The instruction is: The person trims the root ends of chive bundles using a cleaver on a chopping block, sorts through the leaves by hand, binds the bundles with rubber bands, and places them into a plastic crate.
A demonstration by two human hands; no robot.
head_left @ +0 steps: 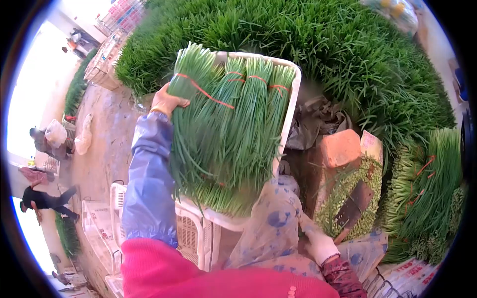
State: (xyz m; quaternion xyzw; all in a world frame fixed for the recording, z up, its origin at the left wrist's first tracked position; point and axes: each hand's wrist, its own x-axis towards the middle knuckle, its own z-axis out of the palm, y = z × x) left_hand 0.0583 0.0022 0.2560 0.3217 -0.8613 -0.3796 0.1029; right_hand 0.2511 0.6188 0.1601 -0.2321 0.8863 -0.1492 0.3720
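Note:
My left hand [168, 101], in a light glove below a blue sleeve cover, grips a bundle of garlic chives [194, 69] tied with a red band. That bundle lies at the left edge of a white plastic crate [294, 99], over other banded bundles of chives [256, 79]. Low on the right is my right hand [320, 244], gloved, its fingers stretched toward the plastic apron [278, 213] with nothing visible in them. Close beside it, a cleaver [355, 203] rests on a board strewn with chopped stem ends [325, 208]. The handle's end is near my hand, apparently apart from it.
An orange-red brick [341, 148] sits at the board's far end. Loose chives [308, 30] are heaped behind the crate. More tied bundles [427, 184] lie at right. White crates [97, 223] stand on the floor at left, where people [47, 199] are farther off.

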